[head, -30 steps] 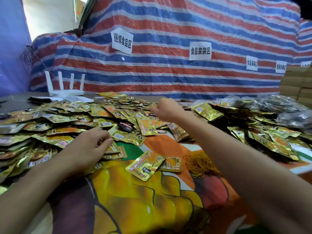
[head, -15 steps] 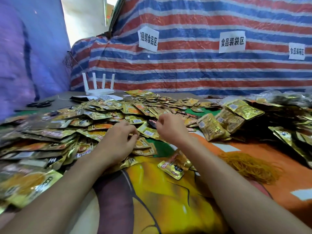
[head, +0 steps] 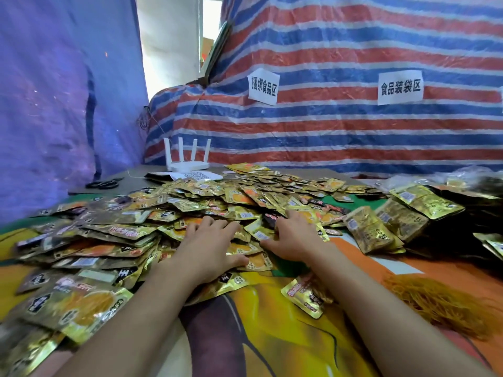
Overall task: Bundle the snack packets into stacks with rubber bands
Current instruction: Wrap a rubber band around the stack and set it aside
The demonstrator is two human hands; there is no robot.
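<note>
Near edge of the table (head: 272,336): one loose gold packet (head: 306,295) lies between the forearms, and the orange rubber bands (head: 441,303) are piled toward the right edge, apart from both hands. Mid-table, left hand (head: 209,246) lies palm down, fingers spread fairly straight on the snack packets (head: 152,213) heap, gripping nothing; right hand (head: 292,238) just beside it, also flat on packets, thumb stuck out, nothing visibly pinched. Farther back: a packet stack (head: 373,232) right of the hands, with scissors (head: 104,183) and white router (head: 187,165) at the far left corner.
</note>
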